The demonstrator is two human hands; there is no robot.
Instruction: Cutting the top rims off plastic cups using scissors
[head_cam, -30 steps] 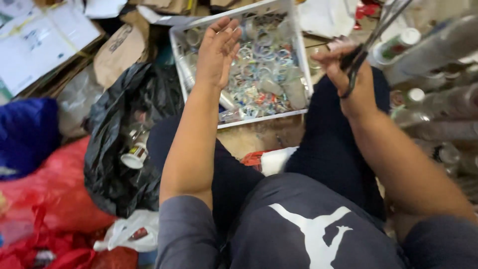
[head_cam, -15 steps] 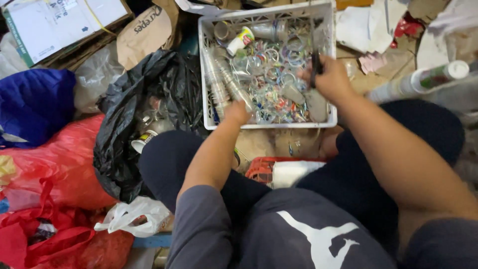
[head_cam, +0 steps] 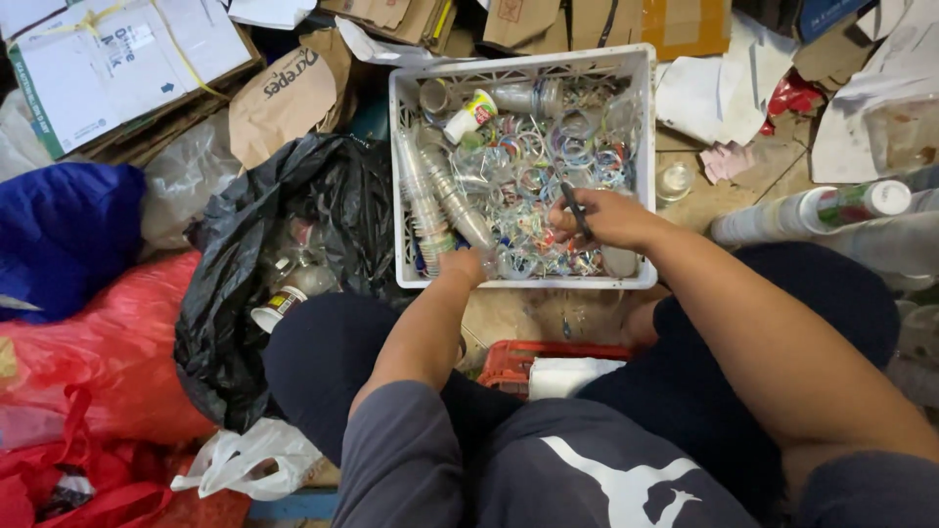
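Right hand clenched round dark scissors, long axis pointing up-left over white crate. Left hand dipped into crate near stacked plastic cups; grip unclear.

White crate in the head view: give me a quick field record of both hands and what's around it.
crate: white crate, holding clear plastic bottles and coloured plastic rings
left hand: left hand reaching down into the crate's near side among the bottles
right hand: right hand over the crate, holding dark scissors
left of crate: black bag with bottles inside
below crate: red basket
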